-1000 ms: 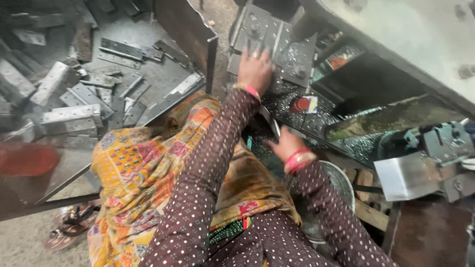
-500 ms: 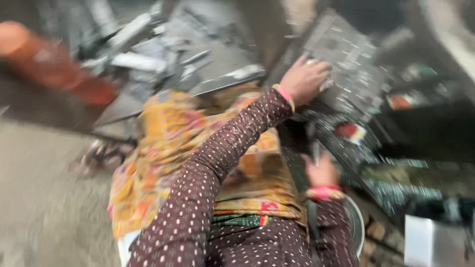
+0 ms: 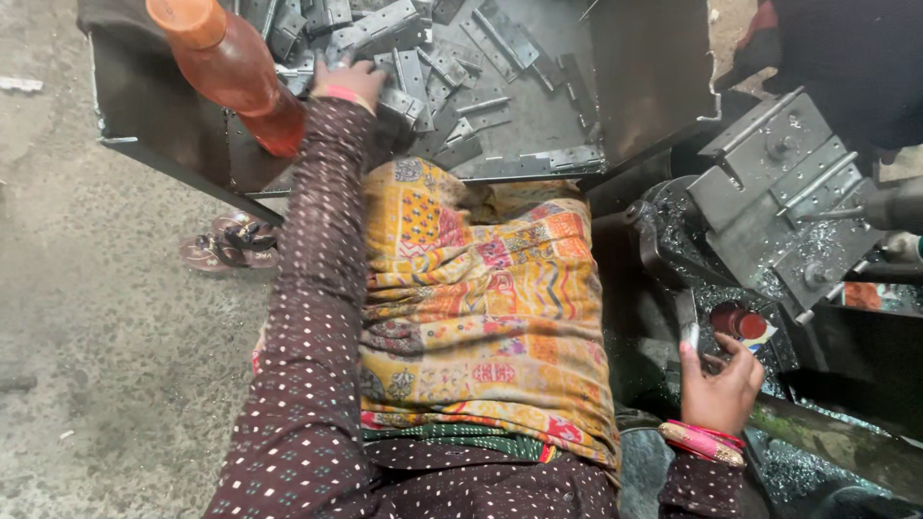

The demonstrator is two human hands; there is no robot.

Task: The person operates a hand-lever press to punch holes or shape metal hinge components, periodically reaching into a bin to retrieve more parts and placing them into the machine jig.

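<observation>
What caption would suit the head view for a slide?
Seated person's left hand reaches among metal brackets in a steel bin; right hand rests by a red cap beside the jig.

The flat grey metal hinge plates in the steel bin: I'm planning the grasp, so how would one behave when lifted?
The flat grey metal hinge plates look rigid, so probably no flex. Being solid metal, likely heavy for their size. They overlap loosely around the left hand in the steel bin, so neighbours may slide; edges may be sharp.
</observation>
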